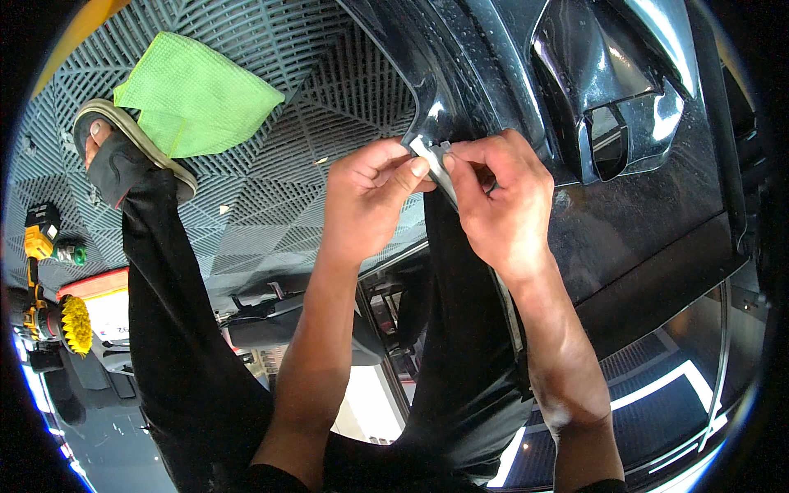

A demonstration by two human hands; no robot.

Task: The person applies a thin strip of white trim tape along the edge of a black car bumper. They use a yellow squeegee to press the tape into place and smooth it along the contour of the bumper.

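Observation:
Both my hands meet at the lower edge of a glossy black car body panel. My left hand is closed, its thumb and fingers pinching the end of a narrow pale, shiny strip at the panel's edge. Just to the right, my right hand is also closed, with thumb and forefinger pressed together beside the strip. A tiny clear piece shows at the right fingertips; whether it is part of the strip I cannot tell. The curled fingers of both hands hide the strip's underside.
A green cloth lies on the grey grid floor beside my sandalled left foot. Yellow-and-black power tools, with a yellow round brush, are at far left. A black angular vent-like opening is at upper right.

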